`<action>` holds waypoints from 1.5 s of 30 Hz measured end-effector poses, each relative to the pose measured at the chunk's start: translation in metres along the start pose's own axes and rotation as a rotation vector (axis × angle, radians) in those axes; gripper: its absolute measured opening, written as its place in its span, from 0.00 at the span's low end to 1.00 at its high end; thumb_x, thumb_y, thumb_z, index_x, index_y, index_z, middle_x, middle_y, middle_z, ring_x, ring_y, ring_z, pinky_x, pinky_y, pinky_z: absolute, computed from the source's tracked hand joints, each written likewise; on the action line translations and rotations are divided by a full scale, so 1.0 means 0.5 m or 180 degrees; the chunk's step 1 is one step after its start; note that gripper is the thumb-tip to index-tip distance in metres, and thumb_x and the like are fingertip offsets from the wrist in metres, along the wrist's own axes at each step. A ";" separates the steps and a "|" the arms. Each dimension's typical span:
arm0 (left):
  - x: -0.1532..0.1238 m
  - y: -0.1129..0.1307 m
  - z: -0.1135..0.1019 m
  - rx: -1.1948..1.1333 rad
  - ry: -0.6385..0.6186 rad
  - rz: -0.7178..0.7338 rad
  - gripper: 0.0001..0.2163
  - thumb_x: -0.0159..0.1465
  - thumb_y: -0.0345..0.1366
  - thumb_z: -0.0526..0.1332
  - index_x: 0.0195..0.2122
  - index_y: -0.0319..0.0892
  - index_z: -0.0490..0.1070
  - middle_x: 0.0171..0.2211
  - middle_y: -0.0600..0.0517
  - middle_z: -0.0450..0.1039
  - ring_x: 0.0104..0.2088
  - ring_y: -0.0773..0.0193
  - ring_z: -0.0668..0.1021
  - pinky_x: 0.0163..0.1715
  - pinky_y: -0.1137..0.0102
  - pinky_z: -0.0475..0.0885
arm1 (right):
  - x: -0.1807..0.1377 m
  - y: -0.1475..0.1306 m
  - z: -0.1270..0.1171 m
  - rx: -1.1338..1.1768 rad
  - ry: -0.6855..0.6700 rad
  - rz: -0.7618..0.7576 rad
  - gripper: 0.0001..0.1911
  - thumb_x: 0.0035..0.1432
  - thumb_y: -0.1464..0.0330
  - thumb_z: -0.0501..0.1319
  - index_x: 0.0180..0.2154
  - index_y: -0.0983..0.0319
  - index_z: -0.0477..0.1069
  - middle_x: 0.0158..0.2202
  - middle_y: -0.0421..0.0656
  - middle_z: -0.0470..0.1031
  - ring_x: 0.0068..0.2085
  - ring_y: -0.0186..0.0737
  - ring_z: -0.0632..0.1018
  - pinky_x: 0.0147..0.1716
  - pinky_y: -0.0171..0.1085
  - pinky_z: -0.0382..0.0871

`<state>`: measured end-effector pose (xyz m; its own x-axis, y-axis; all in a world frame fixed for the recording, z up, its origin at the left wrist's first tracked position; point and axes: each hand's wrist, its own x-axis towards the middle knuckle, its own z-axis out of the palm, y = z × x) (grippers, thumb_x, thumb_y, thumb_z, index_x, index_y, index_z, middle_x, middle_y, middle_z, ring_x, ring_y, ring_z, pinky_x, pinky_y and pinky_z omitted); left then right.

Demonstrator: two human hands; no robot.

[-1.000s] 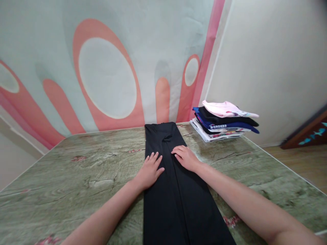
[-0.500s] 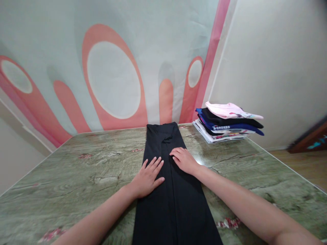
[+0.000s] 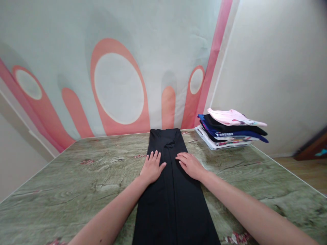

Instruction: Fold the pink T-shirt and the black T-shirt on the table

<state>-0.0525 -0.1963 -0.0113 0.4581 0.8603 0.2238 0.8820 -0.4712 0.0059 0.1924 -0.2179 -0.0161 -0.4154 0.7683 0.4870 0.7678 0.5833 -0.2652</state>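
A pair of black trousers (image 3: pixel 173 204) lies lengthwise down the middle of the green wood-grain table (image 3: pixel 76 183), legs folded together, waistband at the far edge. My left hand (image 3: pixel 152 167) rests flat on the left half of the cloth, fingers spread and pointing away from me. My right hand (image 3: pixel 189 164) lies flat on the right half, fingers together and angled toward the left. Both palms press on the fabric just below the waistband, and neither hand holds anything.
A stack of folded clothes (image 3: pixel 231 128), pink on top with black, blue and white beneath, sits at the table's far right corner. A wall with pink and white oval patterns stands behind the table. Wooden floor (image 3: pixel 309 166) shows at the right.
My left hand has slid forward along the trousers toward the waistband, level with the right hand. The view has tilted slightly; the right hand has barely shifted.
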 end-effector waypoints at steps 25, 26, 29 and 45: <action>-0.050 0.001 0.001 0.0099 0.0217 -0.0288 0.30 0.67 0.54 0.42 0.64 0.41 0.54 0.65 0.42 0.53 0.64 0.45 0.54 0.59 0.48 0.51 | -0.005 -0.035 0.011 0.0031 -0.0023 -0.0045 0.19 0.63 0.70 0.52 0.54 0.56 0.67 0.55 0.46 0.69 0.56 0.45 0.69 0.55 0.51 0.64; -0.050 0.001 0.001 0.0094 0.0224 -0.0284 0.30 0.67 0.54 0.42 0.64 0.41 0.54 0.65 0.41 0.53 0.64 0.45 0.54 0.59 0.48 0.51 | -0.005 -0.035 0.011 0.0024 -0.0032 -0.0040 0.19 0.63 0.70 0.52 0.54 0.56 0.67 0.55 0.46 0.69 0.56 0.45 0.69 0.55 0.51 0.64; -0.051 0.000 0.003 0.0093 0.0209 -0.0302 0.30 0.67 0.54 0.41 0.64 0.40 0.54 0.65 0.41 0.51 0.64 0.45 0.54 0.59 0.49 0.51 | -0.004 -0.038 0.009 0.0033 -0.0042 -0.0042 0.19 0.63 0.71 0.51 0.54 0.56 0.67 0.55 0.46 0.69 0.56 0.45 0.69 0.55 0.51 0.63; -0.050 0.007 -0.001 0.0252 0.0109 -0.0356 0.30 0.68 0.52 0.42 0.64 0.39 0.54 0.65 0.42 0.50 0.65 0.46 0.54 0.60 0.50 0.51 | -0.003 -0.035 0.006 -0.0040 -0.0083 -0.0087 0.18 0.63 0.70 0.52 0.54 0.57 0.67 0.55 0.46 0.69 0.55 0.45 0.69 0.54 0.50 0.63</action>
<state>-0.0611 -0.2194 -0.0162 0.3536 0.8988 0.2592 0.9339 -0.3547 -0.0440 0.1782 -0.2284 -0.0149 -0.4487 0.7589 0.4720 0.7620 0.6008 -0.2415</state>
